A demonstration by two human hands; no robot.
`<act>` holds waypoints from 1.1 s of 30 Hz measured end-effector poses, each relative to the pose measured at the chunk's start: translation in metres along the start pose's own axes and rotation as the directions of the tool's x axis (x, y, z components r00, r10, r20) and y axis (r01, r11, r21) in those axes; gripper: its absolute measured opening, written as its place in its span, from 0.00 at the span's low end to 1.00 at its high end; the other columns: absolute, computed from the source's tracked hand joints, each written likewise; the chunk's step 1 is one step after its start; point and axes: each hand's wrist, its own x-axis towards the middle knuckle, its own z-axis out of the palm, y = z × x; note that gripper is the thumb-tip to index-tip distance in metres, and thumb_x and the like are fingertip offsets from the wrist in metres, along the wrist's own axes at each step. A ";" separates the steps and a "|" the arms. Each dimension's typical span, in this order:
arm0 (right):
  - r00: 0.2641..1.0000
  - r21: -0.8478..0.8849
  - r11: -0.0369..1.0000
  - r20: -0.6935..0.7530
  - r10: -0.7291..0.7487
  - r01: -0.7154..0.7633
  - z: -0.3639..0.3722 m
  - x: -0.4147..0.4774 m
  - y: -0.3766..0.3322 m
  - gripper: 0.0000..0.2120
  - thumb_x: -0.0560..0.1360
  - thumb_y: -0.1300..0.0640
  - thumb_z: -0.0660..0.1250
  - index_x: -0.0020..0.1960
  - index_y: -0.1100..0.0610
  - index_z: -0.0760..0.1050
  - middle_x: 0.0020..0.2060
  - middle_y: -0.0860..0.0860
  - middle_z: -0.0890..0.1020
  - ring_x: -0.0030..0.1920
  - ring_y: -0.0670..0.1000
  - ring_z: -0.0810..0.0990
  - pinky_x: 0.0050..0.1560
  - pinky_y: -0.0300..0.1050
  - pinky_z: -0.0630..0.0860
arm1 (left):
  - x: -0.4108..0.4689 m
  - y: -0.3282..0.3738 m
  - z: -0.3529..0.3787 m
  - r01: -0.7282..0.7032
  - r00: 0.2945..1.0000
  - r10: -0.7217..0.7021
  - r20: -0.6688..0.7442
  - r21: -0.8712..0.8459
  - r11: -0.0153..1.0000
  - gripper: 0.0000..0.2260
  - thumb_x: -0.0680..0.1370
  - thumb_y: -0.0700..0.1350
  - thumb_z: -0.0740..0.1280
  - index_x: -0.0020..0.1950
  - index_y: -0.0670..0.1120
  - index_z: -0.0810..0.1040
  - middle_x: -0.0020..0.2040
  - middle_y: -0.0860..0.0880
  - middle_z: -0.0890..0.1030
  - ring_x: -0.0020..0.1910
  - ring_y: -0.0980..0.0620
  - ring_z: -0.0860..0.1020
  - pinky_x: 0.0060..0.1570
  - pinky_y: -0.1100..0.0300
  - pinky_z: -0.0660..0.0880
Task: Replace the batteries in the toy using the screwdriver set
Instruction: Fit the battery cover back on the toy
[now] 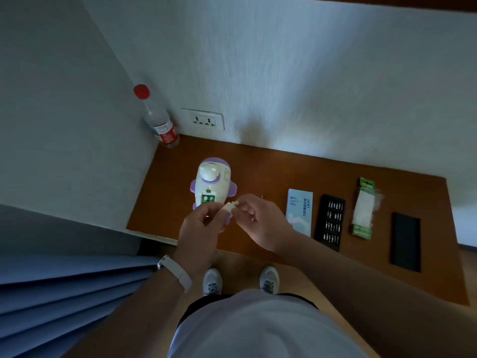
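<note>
White battery cover (230, 207) pinched between left hand (204, 224) and right hand (259, 220), just over the toy (211, 178) lying on the desk (258, 169). Green batteries (208, 198) sit in its open bay, likely new; refitting and screwing the cover remain.

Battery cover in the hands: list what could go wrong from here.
1. The small battery cover is only pinched between the left hand and right hand near the table edge; it could slip and drop to the floor.
2. The toy has its compartment open, batteries showing; a nudge might dislodge them.
</note>
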 end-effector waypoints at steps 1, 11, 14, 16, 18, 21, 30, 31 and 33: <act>0.999 0.050 0.998 -0.004 0.047 -0.047 0.003 0.004 -0.003 0.10 0.79 0.48 0.64 0.54 0.54 0.76 0.40 0.43 0.81 0.40 0.43 0.79 0.37 0.38 0.74 | 0.002 0.001 -0.005 0.003 1.000 -0.003 0.003 0.010 1.000 0.03 0.79 0.48 0.69 0.47 0.55 0.80 0.43 0.57 0.83 0.47 0.51 0.81 0.50 0.47 0.82; 0.978 0.166 0.965 -0.009 0.207 -0.203 0.026 0.039 -0.036 0.04 0.79 0.52 0.65 0.52 0.51 0.73 0.45 0.47 0.80 0.47 0.47 0.80 0.48 0.43 0.79 | 0.037 -0.007 -0.049 -0.155 0.987 0.162 0.006 0.315 0.936 0.05 0.80 0.48 0.67 0.55 0.50 0.79 0.50 0.51 0.80 0.49 0.54 0.78 0.44 0.65 0.75; 0.975 0.140 0.968 -0.043 0.218 -0.210 0.031 0.046 -0.037 0.02 0.79 0.54 0.65 0.50 0.50 0.73 0.41 0.42 0.79 0.45 0.45 0.79 0.47 0.44 0.79 | 0.047 -0.012 -0.055 -0.141 0.990 0.136 0.037 0.294 0.945 0.07 0.80 0.48 0.68 0.56 0.51 0.80 0.50 0.51 0.81 0.49 0.54 0.78 0.49 0.60 0.77; 0.975 0.125 0.970 -0.056 0.215 -0.207 0.033 0.049 -0.034 0.03 0.78 0.56 0.66 0.51 0.51 0.74 0.41 0.41 0.80 0.45 0.44 0.80 0.48 0.44 0.80 | 0.053 -0.016 -0.057 -0.123 0.992 0.110 0.062 0.278 0.953 0.09 0.80 0.48 0.68 0.58 0.48 0.81 0.49 0.51 0.82 0.49 0.54 0.79 0.49 0.59 0.78; 0.974 0.113 0.972 -0.067 0.214 -0.206 0.035 0.051 -0.031 0.06 0.78 0.57 0.67 0.55 0.54 0.76 0.45 0.45 0.82 0.48 0.46 0.81 0.49 0.45 0.82 | 0.060 -0.019 -0.060 -0.090 0.994 0.075 0.073 0.221 0.971 0.09 0.80 0.46 0.69 0.59 0.46 0.81 0.48 0.49 0.83 0.49 0.51 0.80 0.48 0.58 0.79; 0.969 0.117 0.967 -0.071 0.235 -0.226 0.037 0.052 -0.027 0.09 0.77 0.56 0.68 0.56 0.57 0.77 0.49 0.49 0.83 0.50 0.47 0.82 0.49 0.46 0.82 | 0.065 -0.021 -0.062 -0.049 0.993 0.033 0.113 0.138 0.989 0.08 0.80 0.44 0.68 0.58 0.45 0.80 0.48 0.46 0.83 0.47 0.49 0.82 0.41 0.66 0.78; 0.948 0.116 0.946 -0.064 0.312 -0.303 0.044 0.056 -0.025 0.09 0.78 0.54 0.67 0.54 0.58 0.76 0.49 0.48 0.82 0.52 0.48 0.80 0.45 0.38 0.78 | 0.074 -0.023 -0.068 -0.083 0.980 0.042 0.196 0.209 0.974 0.05 0.79 0.43 0.69 0.54 0.47 0.80 0.45 0.51 0.82 0.47 0.53 0.80 0.49 0.59 0.79; 0.948 0.115 0.946 -0.064 0.312 -0.304 0.044 0.055 -0.026 0.09 0.78 0.54 0.67 0.55 0.58 0.76 0.50 0.48 0.82 0.52 0.48 0.80 0.45 0.36 0.76 | 0.075 -0.024 -0.068 -0.090 0.978 0.044 0.203 0.225 0.970 0.06 0.79 0.43 0.69 0.56 0.46 0.80 0.47 0.51 0.82 0.49 0.52 0.80 0.53 0.56 0.80; 0.946 0.112 0.944 -0.059 0.319 -0.311 0.045 0.054 -0.026 0.10 0.78 0.53 0.67 0.56 0.58 0.76 0.51 0.48 0.82 0.52 0.47 0.80 0.45 0.35 0.75 | 0.077 -0.027 -0.069 -0.111 0.975 0.059 0.212 0.245 0.963 0.08 0.79 0.44 0.70 0.57 0.46 0.80 0.50 0.50 0.82 0.51 0.53 0.80 0.55 0.56 0.79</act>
